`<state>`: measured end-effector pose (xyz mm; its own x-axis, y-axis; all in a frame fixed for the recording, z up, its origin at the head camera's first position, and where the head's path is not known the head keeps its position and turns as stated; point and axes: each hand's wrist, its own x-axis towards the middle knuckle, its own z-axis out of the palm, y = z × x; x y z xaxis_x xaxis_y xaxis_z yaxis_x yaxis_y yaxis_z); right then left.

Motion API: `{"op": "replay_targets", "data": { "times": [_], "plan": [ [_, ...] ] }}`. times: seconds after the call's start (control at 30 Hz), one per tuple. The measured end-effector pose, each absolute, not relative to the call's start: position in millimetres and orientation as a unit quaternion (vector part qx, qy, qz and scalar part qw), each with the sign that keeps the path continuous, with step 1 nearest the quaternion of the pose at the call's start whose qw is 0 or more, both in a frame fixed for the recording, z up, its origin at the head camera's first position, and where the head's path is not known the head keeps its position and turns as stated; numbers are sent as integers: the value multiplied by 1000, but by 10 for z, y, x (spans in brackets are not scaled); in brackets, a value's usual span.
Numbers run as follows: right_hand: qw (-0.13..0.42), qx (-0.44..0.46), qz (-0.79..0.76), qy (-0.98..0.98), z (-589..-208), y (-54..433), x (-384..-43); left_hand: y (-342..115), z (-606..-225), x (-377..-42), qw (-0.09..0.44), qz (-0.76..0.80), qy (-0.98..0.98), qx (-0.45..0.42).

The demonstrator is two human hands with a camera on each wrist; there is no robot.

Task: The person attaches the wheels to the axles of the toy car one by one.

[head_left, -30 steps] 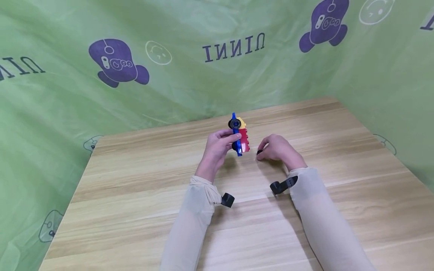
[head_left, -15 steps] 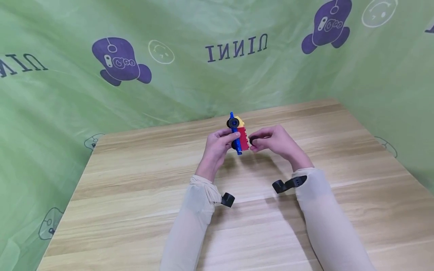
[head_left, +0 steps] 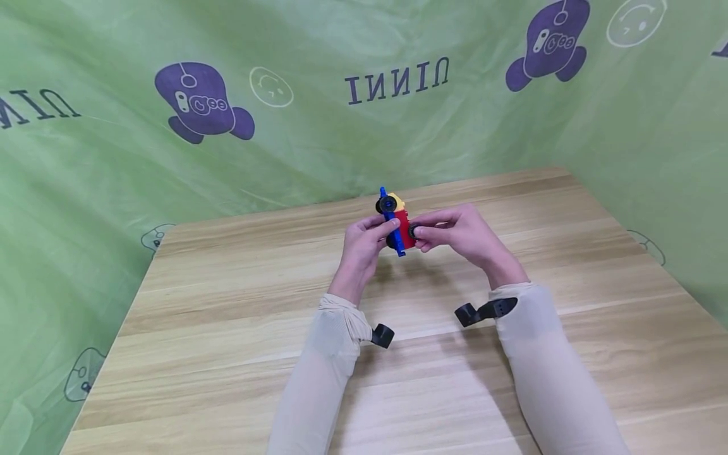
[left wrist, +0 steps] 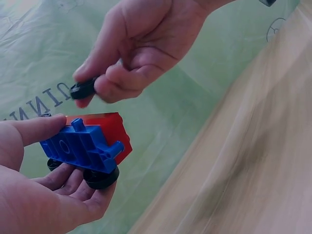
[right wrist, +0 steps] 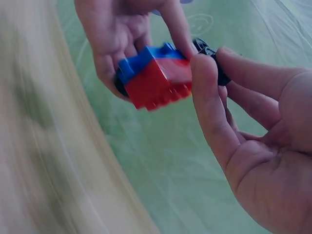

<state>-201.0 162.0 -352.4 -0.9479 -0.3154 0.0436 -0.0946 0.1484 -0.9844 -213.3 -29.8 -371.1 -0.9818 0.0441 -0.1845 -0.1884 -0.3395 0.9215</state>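
In the head view my left hand (head_left: 359,245) grips a small toy car (head_left: 405,229) above the table. The car has a blue wheeled base (left wrist: 73,144), a red studded block (right wrist: 163,80) and a yellow block (head_left: 397,201). Black wheels sit on the base, among them a lower wheel (left wrist: 101,178) in the left wrist view. On the upper side a bare blue peg (left wrist: 77,125) sticks out. My right hand (head_left: 467,237) pinches a loose black wheel (left wrist: 84,88) between thumb and fingers, close to the car but apart from it in the left wrist view.
Under both hands lies a wood-grain table (head_left: 227,328). A green printed curtain (head_left: 318,145) hangs behind it and along its sides. A black wrist camera (head_left: 382,335) sits on the left sleeve, another black camera (head_left: 467,314) on the right.
My right hand has lifted the black wheel off the table and carried it left to the car. The left hand has tilted the car slightly and shifted it a little left.
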Motion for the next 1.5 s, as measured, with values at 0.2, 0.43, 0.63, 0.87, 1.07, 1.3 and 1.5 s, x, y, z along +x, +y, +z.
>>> {"op": "replay_targets", "data": {
  "times": [0.2,0.43,0.63,0.87,1.07,1.3,1.5],
  "plan": [
    [67,-125,-614,777,-3527,1523,-2000,-269,-3735,-2135,69,821,564,-57],
    [47,-128,-570,810,-3531,1496,-2009,-263,-3732,-2133,70,820,565,-52],
    [40,-115,-526,842,-3536,1469,-2009,-255,-3730,-2124,69,817,569,-53],
    [36,-90,-500,860,-3539,1413,-2024,-241,-3751,-2125,64,821,563,-66],
    [83,-85,-508,853,-3533,1429,-2029,-245,-3752,-2114,59,831,549,-70],
    [91,-106,-507,851,-3525,1436,-1991,-211,-3761,-2108,65,824,559,-71],
    [66,-103,-471,874,-3503,1387,-1935,-175,-3756,-2109,71,825,556,-79]
  ]
}}
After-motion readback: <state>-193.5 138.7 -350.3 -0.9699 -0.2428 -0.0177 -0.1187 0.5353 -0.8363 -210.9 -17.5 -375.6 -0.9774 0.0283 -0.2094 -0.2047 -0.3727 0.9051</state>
